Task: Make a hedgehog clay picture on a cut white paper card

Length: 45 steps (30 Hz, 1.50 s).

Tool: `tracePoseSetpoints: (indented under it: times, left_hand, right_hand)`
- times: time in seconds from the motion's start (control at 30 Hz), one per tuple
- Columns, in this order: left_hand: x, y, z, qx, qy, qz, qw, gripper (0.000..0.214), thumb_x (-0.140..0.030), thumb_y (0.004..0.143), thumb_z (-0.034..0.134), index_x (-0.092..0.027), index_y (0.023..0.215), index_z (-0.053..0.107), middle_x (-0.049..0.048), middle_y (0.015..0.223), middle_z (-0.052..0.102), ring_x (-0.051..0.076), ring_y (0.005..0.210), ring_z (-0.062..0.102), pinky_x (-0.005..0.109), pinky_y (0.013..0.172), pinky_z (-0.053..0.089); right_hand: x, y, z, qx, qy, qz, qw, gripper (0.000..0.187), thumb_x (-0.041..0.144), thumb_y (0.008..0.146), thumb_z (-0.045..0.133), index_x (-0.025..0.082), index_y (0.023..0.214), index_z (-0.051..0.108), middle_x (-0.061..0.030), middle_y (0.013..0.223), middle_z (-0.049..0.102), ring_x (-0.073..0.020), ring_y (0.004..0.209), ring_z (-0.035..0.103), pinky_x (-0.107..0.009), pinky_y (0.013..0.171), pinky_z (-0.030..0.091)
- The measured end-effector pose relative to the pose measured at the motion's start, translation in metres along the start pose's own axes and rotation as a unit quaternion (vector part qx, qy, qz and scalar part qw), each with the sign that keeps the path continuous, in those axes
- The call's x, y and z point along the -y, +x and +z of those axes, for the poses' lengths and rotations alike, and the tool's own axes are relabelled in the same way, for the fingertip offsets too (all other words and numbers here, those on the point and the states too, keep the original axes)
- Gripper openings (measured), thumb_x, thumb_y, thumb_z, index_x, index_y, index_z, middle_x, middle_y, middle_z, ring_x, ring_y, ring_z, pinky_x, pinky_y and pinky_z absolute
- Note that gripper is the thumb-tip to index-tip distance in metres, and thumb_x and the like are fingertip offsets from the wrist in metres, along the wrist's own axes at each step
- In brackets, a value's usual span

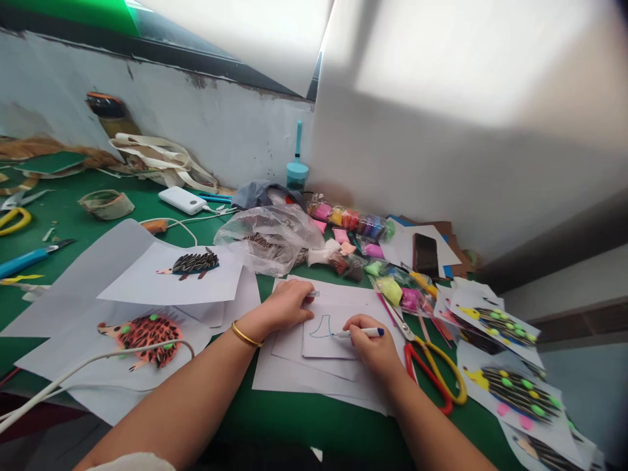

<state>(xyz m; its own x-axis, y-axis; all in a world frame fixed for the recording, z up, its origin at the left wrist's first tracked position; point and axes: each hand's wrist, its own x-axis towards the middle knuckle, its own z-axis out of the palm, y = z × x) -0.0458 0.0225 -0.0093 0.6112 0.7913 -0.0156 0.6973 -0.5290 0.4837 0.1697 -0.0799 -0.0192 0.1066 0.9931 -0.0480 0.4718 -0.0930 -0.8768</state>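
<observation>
My right hand (373,347) grips a blue-capped pen (358,333) with its tip on a small white sheet (326,343), where a blue curved outline is drawn. My left hand (287,304), a gold bangle on its wrist, rests with curled fingers on the upper left edge of that sheet and the stacked papers (294,379) under it, holding them flat. A small grey object shows at its fingertips; I cannot make out what it is.
Red-and-yellow scissors (434,366) lie just right of my right hand. Packets of coloured clay (353,222), a plastic bag (272,235) and a phone (425,254) sit behind. Hedgehog pictures (147,333) lie left and right (515,386). A white cable (73,373) crosses the near left.
</observation>
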Motion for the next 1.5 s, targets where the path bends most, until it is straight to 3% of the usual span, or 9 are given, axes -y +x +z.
tracePoseSetpoints:
  times: [0.5, 1.03, 1.2, 1.37, 1.5]
  left_hand:
    - [0.000, 0.000, 0.000, 0.006, 0.002, -0.003, 1.000, 0.023, -0.031, 0.074, 0.070, -0.020, 0.090, 0.057, 0.0037, 0.098, 0.067, 0.024, 0.095, 0.059, 0.034, 0.080, 0.039]
    - [0.001, 0.001, 0.001, 0.003, -0.002, -0.003, 1.000, 0.024, -0.031, 0.072, 0.071, -0.021, 0.089, 0.057, 0.0038, 0.097, 0.068, 0.025, 0.093, 0.059, 0.033, 0.078, 0.040]
    - [-0.001, 0.001, -0.002, 0.008, -0.001, -0.007, 1.000, 0.024, -0.031, 0.073, 0.071, -0.021, 0.090, 0.057, 0.0033, 0.097, 0.067, 0.025, 0.093, 0.059, 0.034, 0.079, 0.040]
    - [-0.001, 0.000, -0.001, 0.003, 0.004, -0.004, 1.000, 0.023, -0.031, 0.074, 0.070, -0.021, 0.089, 0.056, 0.0033, 0.098, 0.067, 0.024, 0.094, 0.059, 0.034, 0.080, 0.040]
    - [-0.001, -0.001, 0.000, 0.000, 0.002, -0.003, 1.000, 0.023, -0.031, 0.074, 0.070, -0.021, 0.089, 0.056, 0.0036, 0.098, 0.067, 0.025, 0.095, 0.060, 0.034, 0.080, 0.040]
  right_hand:
    - [-0.004, -0.003, 0.001, 0.016, -0.040, -0.031, 0.999, 0.021, 0.028, 0.080, 0.051, 0.020, 0.073, 0.068, -0.0010, 0.071, 0.068, -0.0191, 0.070, 0.060, -0.027, 0.065, 0.041]
    - [-0.014, -0.004, -0.032, -0.046, -0.080, 0.040, 0.995, 0.021, 0.031, 0.075, 0.048, 0.021, 0.067, 0.064, 0.0006, 0.057, 0.060, -0.0186, 0.059, 0.055, -0.028, 0.054, 0.037]
    - [-0.008, -0.002, -0.035, -0.085, -0.059, -0.008, 0.995, 0.023, 0.035, 0.080, 0.049, 0.020, 0.072, 0.065, -0.0015, 0.063, 0.064, -0.0206, 0.065, 0.060, -0.029, 0.060, 0.043]
    - [0.000, 0.004, -0.018, -0.009, -0.059, -0.093, 0.994, 0.025, 0.038, 0.085, 0.055, 0.021, 0.093, 0.072, -0.0065, 0.093, 0.074, -0.0243, 0.090, 0.066, -0.034, 0.082, 0.049]
    - [0.000, 0.010, -0.006, 0.017, -0.083, -0.136, 0.987, 0.023, 0.036, 0.086, 0.057, 0.023, 0.096, 0.074, -0.0068, 0.100, 0.075, -0.0256, 0.099, 0.066, -0.040, 0.093, 0.046]
